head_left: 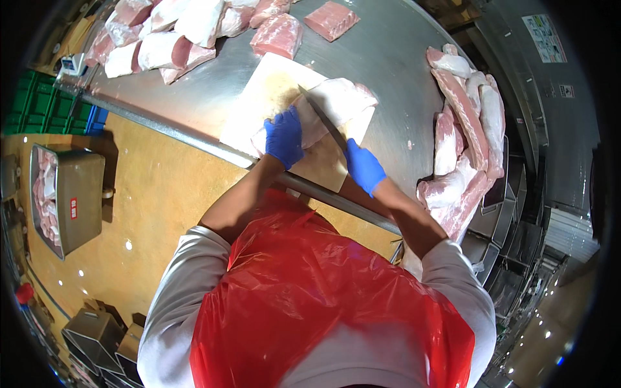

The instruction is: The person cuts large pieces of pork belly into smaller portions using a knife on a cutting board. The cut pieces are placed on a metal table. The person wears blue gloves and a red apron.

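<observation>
Meat takes centre stage in the head view, a pale, fat-covered piece lying across a white cutting board near the close edge of the metal table. And here's the right hand, blue-gloved, fingers wrapped firmly around the handle of a long knife! The blade slants away to the upper left, across the meat, its tip by the stained patch of the board; how deep the edge sits, I cannot tell. Over to the left hand, gloved in blue as well: fingers bent, it's down on the left part of that same piece, left of the blade; whether it grips or simply presses, I cannot tell.

Beyond the board, two pinkish blocks, one here and another farther right, sit beside a big pile of cuts at the upper left. Out on the right, long strips lie heaped together. Down on the floor at left, a metal tub holds more pieces, with green crates above it in the view. A red apron fills the foreground.
</observation>
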Demonstrator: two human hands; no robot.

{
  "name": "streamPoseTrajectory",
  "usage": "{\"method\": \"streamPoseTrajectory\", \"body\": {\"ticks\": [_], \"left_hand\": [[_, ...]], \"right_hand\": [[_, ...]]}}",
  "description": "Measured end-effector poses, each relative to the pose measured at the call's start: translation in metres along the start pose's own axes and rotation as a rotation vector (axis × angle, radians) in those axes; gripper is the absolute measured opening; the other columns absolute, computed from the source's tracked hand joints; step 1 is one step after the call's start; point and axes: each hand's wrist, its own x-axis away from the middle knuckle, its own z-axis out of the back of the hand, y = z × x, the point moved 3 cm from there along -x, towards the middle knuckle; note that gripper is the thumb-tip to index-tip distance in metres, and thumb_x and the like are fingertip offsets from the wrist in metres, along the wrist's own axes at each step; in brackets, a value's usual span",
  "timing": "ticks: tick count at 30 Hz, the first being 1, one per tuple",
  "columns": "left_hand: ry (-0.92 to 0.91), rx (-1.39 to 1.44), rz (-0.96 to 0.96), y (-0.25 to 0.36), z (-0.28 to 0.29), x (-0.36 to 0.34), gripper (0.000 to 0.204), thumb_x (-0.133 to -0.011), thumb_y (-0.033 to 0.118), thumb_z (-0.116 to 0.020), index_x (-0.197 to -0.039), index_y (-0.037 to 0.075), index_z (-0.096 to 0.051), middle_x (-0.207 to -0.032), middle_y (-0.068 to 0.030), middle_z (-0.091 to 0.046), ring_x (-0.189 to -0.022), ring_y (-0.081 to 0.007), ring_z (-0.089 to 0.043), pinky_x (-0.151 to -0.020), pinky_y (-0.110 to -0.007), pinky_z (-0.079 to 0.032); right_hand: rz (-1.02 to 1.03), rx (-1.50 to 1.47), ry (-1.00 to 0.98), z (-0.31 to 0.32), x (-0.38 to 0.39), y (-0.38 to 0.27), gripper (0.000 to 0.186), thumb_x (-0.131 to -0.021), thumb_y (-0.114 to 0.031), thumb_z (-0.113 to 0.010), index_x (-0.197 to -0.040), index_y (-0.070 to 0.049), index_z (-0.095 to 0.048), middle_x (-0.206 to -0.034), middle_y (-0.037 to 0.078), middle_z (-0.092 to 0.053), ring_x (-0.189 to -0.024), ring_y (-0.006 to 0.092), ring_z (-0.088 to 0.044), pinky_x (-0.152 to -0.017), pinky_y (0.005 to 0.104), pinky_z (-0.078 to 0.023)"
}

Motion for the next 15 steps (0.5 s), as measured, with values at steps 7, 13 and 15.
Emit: {"method": "streamPoseTrajectory", "body": {"ticks": [7,13,15], "left_hand": [[-0.028,-0.006,0.053,0.002,0.009,-0.003,0.103,-0.058,0.035,-0.085,-0.142,-0.004,-0.038,-0.117,-0.0154,-0.058,-0.108,-0.0318,-0.059,-0.090,-0.050,-0.045],[-0.151,0.320,0.078,-0.049,0.024,-0.035,0.093,-0.056,0.045,-0.088,-0.129,0.000,-0.050,-0.108,-0.0220,-0.067,-0.101,-0.0385,-0.066,-0.083,-0.045,-0.054],[-0.131,0.488,0.140,-0.092,0.028,-0.034,0.085,-0.063,0.039,-0.086,-0.131,0.001,-0.052,-0.110,-0.0222,-0.068,-0.100,-0.0342,-0.068,-0.086,-0.042,-0.055]], "right_hand": [[0.075,-0.256,-0.075,-0.033,-0.083,-0.007,0.028,-0.097,-0.012,-0.038,-0.120,-0.001,-0.049,-0.092,0.029,-0.064,-0.087,0.0436,-0.064,-0.073,0.0511,-0.050],[0.041,0.167,0.073,-0.090,0.082,0.067,0.017,-0.098,-0.012,-0.043,-0.111,-0.003,-0.048,-0.076,0.024,-0.063,-0.070,0.0457,-0.063,-0.059,0.0533,-0.048],[-0.083,-0.037,-0.078,-0.057,0.129,0.059,0.019,-0.099,-0.014,-0.044,-0.114,-0.003,-0.049,-0.071,0.025,-0.062,-0.066,0.0448,-0.062,-0.055,0.0540,-0.047]]}}
